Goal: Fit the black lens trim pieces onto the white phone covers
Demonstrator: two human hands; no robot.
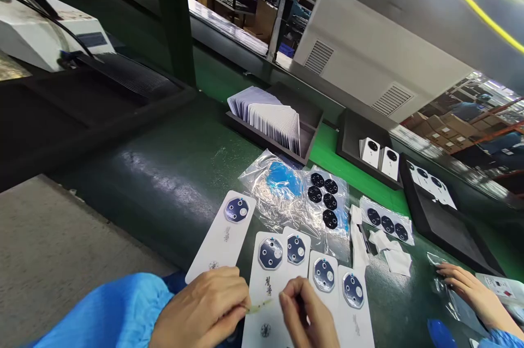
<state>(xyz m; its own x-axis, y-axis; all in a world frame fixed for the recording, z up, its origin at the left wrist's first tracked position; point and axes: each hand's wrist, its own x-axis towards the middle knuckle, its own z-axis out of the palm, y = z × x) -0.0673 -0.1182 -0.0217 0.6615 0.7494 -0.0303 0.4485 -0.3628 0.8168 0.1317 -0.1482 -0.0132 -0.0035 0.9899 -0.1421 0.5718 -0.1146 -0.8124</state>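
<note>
Head view: we see the left hand [200, 307] pinching a thin yellowish strip [259, 307] by one end between thumb and forefinger. The strip's long axis runs crosswise, rising slightly to the right, its free end pointing at the right hand [313, 315]. That hand is curled narrow, thumb near forefinger; we cannot tell whether it grips anything. The strip is over a white phone back cover [254, 293]; contact with it is unclear to us. This cover's long axis runs away from us, round dark disc [270, 253] at the far end. To its left we note another white cover [215, 244], tilted, disc end far and rightward. Beyond the covers lies a clear plastic bag [262, 195], beside a sheet of black discs [329, 202].
</note>
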